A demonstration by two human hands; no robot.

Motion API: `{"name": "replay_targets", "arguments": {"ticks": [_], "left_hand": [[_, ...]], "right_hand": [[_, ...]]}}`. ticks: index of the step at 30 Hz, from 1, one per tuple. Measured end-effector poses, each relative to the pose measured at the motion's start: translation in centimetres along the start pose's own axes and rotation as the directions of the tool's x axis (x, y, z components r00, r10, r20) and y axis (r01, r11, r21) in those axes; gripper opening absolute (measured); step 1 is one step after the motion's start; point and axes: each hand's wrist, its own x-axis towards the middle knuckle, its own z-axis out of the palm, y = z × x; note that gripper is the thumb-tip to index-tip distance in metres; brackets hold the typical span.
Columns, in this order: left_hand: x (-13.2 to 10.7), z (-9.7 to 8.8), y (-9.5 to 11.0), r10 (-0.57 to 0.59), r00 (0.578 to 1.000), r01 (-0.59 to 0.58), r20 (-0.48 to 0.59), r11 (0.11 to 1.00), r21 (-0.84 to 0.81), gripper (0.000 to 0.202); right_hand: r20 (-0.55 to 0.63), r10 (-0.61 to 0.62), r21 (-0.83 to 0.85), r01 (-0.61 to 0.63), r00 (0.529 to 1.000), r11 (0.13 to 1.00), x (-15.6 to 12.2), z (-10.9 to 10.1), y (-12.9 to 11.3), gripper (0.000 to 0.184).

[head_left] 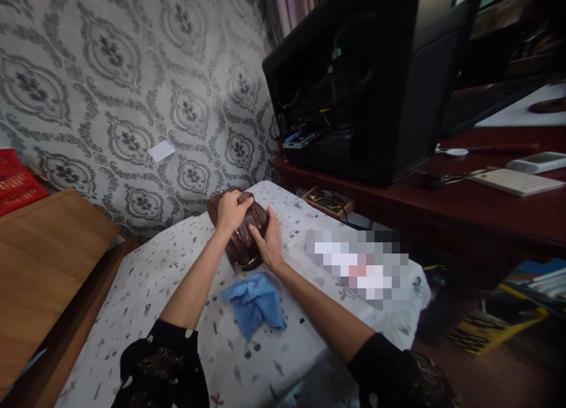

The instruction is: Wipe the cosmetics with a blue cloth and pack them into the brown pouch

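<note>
A brown leather bag [242, 250] lies on a small table covered by a white patterned cloth [145, 290]. My left hand [231, 210] rests on the bag's far top, fingers curled over it. On the bag's right side my right hand [267, 241] presses against it, with the fingers pinched near its zip or clasp. A crumpled blue cloth [255, 302] lies on the table just in front of the bag, between my forearms.
A blurred patch [360, 266] covers something on the table's right. A dark red desk [486, 210] at the right carries a black open computer case [354, 84], a notebook and small devices. A wooden surface [48, 260] stands at the left, with patterned wallpaper behind.
</note>
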Motion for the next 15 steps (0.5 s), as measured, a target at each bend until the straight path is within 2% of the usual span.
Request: {"name": "replay_targets", "arguments": {"ticks": [4, 8, 12, 15], "left_hand": [[-0.2, -0.4, -0.5, 0.008, 0.999, -0.005, 0.048, 0.998, -0.059, 0.027], [-0.2, -2.5, -1.4, 0.044, 0.991, -0.031, 0.124, 0.994, -0.102, 0.023], [-1.2, -4.6, -2.4, 0.031, 0.99, -0.037, 0.138, 0.998, 0.045, 0.021], [-2.3, -5.1, -2.9, -0.036, 0.99, 0.016, 0.133, 0.989, 0.147, 0.023]], "right_hand": [[0.0, -0.01, 0.006, 0.01, 1.0, 1.0, 0.0, 0.0, 0.0, 0.078], [0.025, -0.045, -0.018, 0.045, 0.999, 0.999, -0.1, -0.3, 0.0, 0.083], [0.066, -0.098, -0.049, 0.101, 0.993, 0.994, -0.2, -0.5, 0.0, 0.092], [0.064, -0.106, -0.072, 0.11, 0.992, 0.991, -0.3, -0.4, 0.1, 0.095]]}}
